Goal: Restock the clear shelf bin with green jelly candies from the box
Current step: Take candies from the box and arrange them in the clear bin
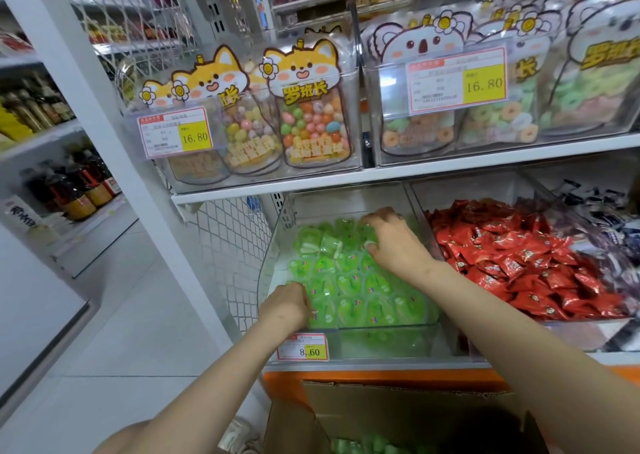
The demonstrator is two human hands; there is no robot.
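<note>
The green jelly candies (353, 282) lie packed in the clear bin (381, 326) on the lower shelf, filling it from front to back in rough rows. The right hand (391, 242) reaches to the back of the pile, palm down and spread fairly wide, its bent fingertips touching the top candies there. The left hand (289, 303) is at the front left corner of the bin, fingers curled down tight among the candies; from here I cannot tell whether it actually grips one. A price tag (303, 347) is fixed to the bin's front just below that hand. Under the shelf stands the open cardboard box (398, 415), with more green candies showing at its bottom. Just beside the bin on the right is a heap of red packets (519, 263), and on the shelf above stand bags of coloured candy balls (311, 124).
</note>
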